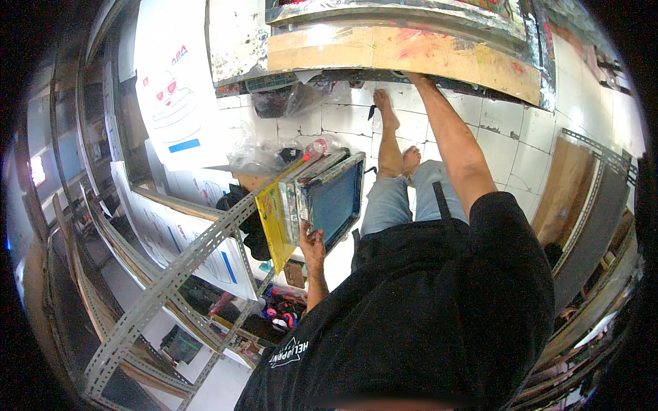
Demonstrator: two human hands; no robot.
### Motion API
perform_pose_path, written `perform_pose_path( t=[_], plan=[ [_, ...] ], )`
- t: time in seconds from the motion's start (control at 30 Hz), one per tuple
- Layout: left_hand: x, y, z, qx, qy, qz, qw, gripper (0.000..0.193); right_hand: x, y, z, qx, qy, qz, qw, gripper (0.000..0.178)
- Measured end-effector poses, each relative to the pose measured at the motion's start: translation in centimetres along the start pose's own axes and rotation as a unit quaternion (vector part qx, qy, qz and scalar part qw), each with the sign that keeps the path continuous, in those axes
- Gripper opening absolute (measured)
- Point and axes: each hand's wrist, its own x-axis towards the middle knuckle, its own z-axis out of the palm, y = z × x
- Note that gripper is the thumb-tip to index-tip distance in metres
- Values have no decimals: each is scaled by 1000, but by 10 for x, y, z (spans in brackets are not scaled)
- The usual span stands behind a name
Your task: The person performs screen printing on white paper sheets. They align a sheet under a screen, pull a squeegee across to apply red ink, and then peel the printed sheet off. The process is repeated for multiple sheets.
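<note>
My left hand (312,245) is closed on the near edge of a screen printing frame (334,204) with a dark rim and grey-blue mesh. The frame stands upright, leaning with several other frames (296,205) and a yellow panel (269,222) against the metal rack. At the near edge of a paint-stained work table (322,51), my right arm reaches forward. Only the wrist and back part of my right hand (415,77) show there; its fingers are hidden at the table's edge.
A slotted metal rack (171,281) runs along my left, with printed white sheets (175,103) beside it. Plastic bags (257,147) and a dark container (271,106) lie under the table's left part. Boards (562,181) lean at the right. Colourful small items (282,309) fill a low shelf.
</note>
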Motion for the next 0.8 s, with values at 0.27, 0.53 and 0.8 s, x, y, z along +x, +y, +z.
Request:
perform_pose_path(
  t=[0.27, 0.53, 0.8],
  plan=[
    [7, -11, 2, -7, -16, 0, 1000, 61, -41, -2, -5, -187, -118, 39, 975, 47],
    [36, 46, -4, -19, -54, 31, 998, 59, -39, 32, 32, 174, 55, 105, 978, 42],
    [59, 85, 1, -39, -57, 83, 994, 59, -13, 34, 14, 756, -18, 537, 373, 36]
  ],
)
